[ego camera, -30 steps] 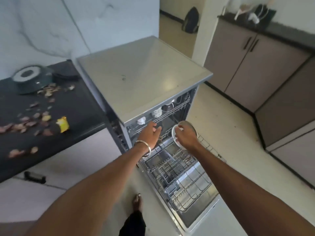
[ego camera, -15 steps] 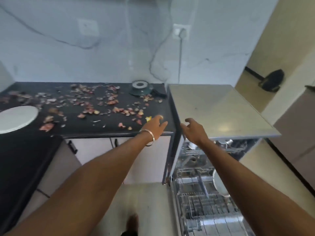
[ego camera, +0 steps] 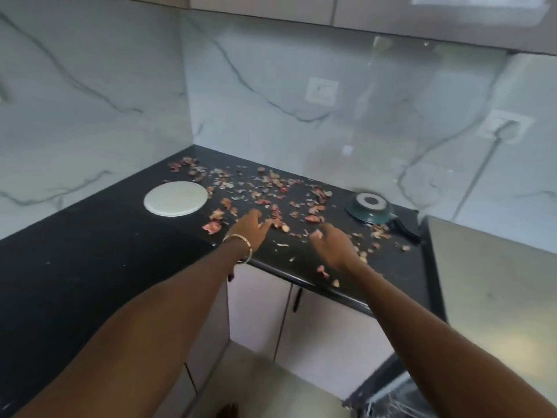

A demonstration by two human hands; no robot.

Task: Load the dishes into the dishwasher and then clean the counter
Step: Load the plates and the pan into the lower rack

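A white plate (ego camera: 175, 198) lies flat on the black counter (ego camera: 90, 251), left of a scatter of pinkish onion peels (ego camera: 265, 191). A dark green pan (ego camera: 370, 211) sits upside down at the counter's right end, its black handle pointing right. My left hand (ego camera: 251, 229), with a bangle on the wrist, reaches over the peels with fingers apart and holds nothing. My right hand (ego camera: 333, 247) hovers over the counter's front part, fingers loosely curled, empty. The dishwasher's grey top (ego camera: 497, 297) is at the right; a corner of its open rack (ego camera: 391, 399) shows at the bottom.
A marble wall with two sockets (ego camera: 321, 92) backs the counter, which turns a corner at the left. White cabinet doors with black handles (ego camera: 297, 300) are below. Upper cabinets hang overhead. A foot shows on the floor at the bottom edge.
My view has swung left from the dishwasher to the counter. My right hand let go of the white plate in the rack, and both hands moved over the peels.
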